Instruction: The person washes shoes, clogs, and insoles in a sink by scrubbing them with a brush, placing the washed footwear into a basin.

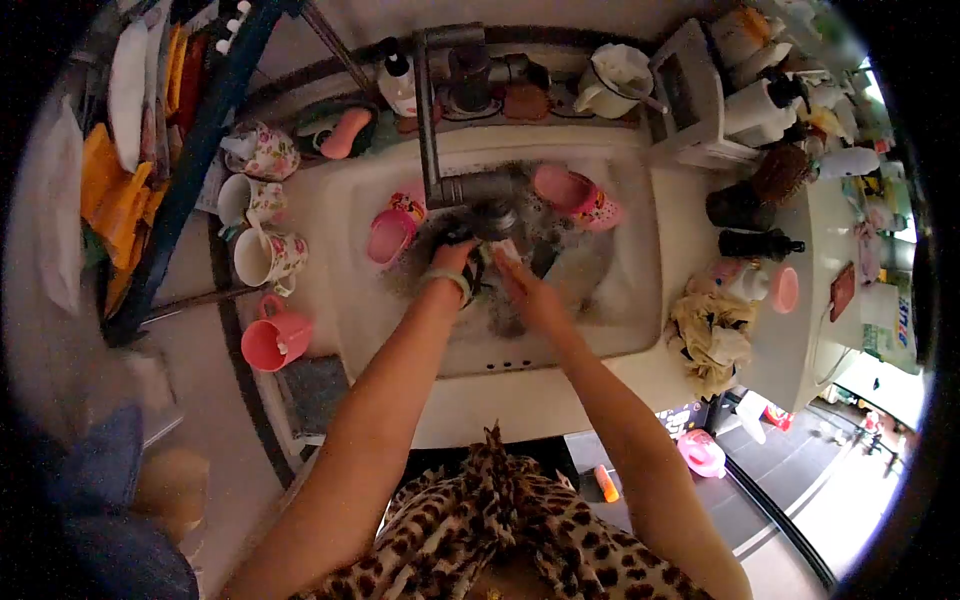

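**Close two-handed rubbing, mid-basin**

Both hands meet inside the white rectangular basin (636,290), and the posture suggests washing or rubbing in hand. The left hand (455,257), a pale band at its wrist, is bent in against a dark, wet item (474,272); its fingertips are hidden, so I cannot tell how firmly it grips. The right hand (527,285) is narrowed, fingers closed on a small pale pink piece (503,248) right beside that dark item. Judging by this, the next move calls for a steady left hand and short strokes from the right.

Two glossy pink clogs share the basin: the left-side clog (390,236) with a red-and-yellow trim, and the right-side clog (575,193) with a speckled toe — one on each side of the hands, both apart from them.

The tightest edge is the dark metal faucet (484,188), its round head just beyond the fingertips; lifting straight up there risks a knock. More room lies towards the near rim and the right wall — sudsy water, no clog in that lower right stretch. Leftward, the pink mug (277,338) stands outside the basin.
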`<state>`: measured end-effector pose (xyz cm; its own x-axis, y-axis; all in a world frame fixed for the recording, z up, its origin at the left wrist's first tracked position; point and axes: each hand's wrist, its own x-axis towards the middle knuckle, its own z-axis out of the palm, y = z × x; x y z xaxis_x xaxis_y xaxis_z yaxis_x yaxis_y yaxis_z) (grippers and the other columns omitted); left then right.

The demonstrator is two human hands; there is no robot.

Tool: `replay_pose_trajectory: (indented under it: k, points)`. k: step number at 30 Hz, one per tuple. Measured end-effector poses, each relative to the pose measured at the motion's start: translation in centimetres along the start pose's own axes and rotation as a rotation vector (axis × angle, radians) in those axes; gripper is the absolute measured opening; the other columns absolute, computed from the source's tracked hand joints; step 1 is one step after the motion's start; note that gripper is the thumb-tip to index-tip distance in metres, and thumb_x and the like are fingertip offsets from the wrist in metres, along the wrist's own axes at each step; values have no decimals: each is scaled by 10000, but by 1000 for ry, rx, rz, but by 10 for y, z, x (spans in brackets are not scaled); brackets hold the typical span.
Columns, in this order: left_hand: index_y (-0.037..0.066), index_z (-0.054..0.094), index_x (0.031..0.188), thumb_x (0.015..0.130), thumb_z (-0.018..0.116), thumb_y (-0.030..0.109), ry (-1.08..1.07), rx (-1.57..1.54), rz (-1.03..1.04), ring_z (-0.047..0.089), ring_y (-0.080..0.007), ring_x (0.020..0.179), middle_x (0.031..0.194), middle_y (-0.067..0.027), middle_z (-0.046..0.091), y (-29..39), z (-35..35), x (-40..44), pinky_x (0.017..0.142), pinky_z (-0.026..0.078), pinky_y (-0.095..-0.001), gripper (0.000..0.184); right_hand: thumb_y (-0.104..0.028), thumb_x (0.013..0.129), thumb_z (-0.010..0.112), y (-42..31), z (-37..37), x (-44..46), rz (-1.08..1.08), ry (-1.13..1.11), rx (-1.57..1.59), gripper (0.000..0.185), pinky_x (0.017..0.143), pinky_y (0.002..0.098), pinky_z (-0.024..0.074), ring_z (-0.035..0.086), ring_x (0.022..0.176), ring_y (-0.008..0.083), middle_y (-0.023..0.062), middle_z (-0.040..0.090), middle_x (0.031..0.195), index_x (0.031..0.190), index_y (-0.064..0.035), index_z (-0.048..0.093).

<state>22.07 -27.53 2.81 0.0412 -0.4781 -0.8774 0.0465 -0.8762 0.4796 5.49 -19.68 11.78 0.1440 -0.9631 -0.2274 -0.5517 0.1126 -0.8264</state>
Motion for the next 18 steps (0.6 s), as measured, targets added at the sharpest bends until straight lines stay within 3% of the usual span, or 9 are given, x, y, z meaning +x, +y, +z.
replay_pose_trajectory:
  k: [3,4,7,9,10,13,16,17,18]
  points:
    - [-13,596,1079,877,603,253,-165,-504,-83,628,-247,784,907,-95,645,-74,-9,76,684,483,-369,335,-188,944,474,-27,-12,-44,-134,-124,-108,369,664,373,507,657,804,321,168,665,978,1311,-199,513]
    - [1,595,1092,883,595,233,-238,-696,-141,628,-248,784,905,-83,644,-73,-7,72,688,487,-366,312,-186,940,476,-19,-17,-36,-46,-188,-119,366,647,378,506,654,788,325,180,661,954,1303,-201,520]
    - [51,597,1102,887,580,171,-179,-712,-33,609,-222,778,918,-44,639,-19,0,-7,684,493,-348,247,-184,925,488,13,-19,38,209,-253,-250,359,606,397,498,640,736,343,214,641,864,1278,-217,545]
    - [54,599,1094,879,582,155,-167,-731,-16,591,-206,759,914,-42,634,-19,-1,-2,669,498,-342,238,-184,914,504,34,3,61,231,-173,-348,355,591,407,491,628,704,348,231,624,810,1260,-232,562]
    - [55,600,1089,875,584,146,-174,-737,-4,582,-198,750,912,-41,632,-21,0,8,662,500,-339,234,-183,909,512,38,11,62,167,-140,-333,351,585,409,488,625,692,346,235,619,799,1252,-236,568]
    - [48,610,1068,863,589,135,-209,-799,-221,559,-188,754,920,-53,626,-55,-26,67,678,506,-339,224,-172,891,548,31,16,17,-12,-227,-314,340,569,420,477,609,645,342,227,624,807,1223,-233,591]
    - [40,620,1079,865,590,153,-184,-710,-190,568,-202,788,948,-64,621,-36,-29,7,709,509,-345,245,-168,877,573,-24,-7,-24,-162,-216,-230,339,561,430,469,600,614,336,201,636,824,1210,-229,599]
    - [47,637,1055,867,608,187,-207,-774,-206,578,-219,788,944,-64,625,-73,-29,64,707,509,-353,236,-166,876,578,-23,-10,-21,-163,-235,-266,339,561,429,469,602,613,333,189,642,832,1209,-226,600]
    - [44,636,1055,868,614,194,-255,-724,-120,585,-223,789,953,-66,629,-68,-31,62,708,512,-355,241,-156,876,576,3,-9,5,-135,-208,-373,340,565,419,476,613,625,326,178,647,849,1210,-217,598]
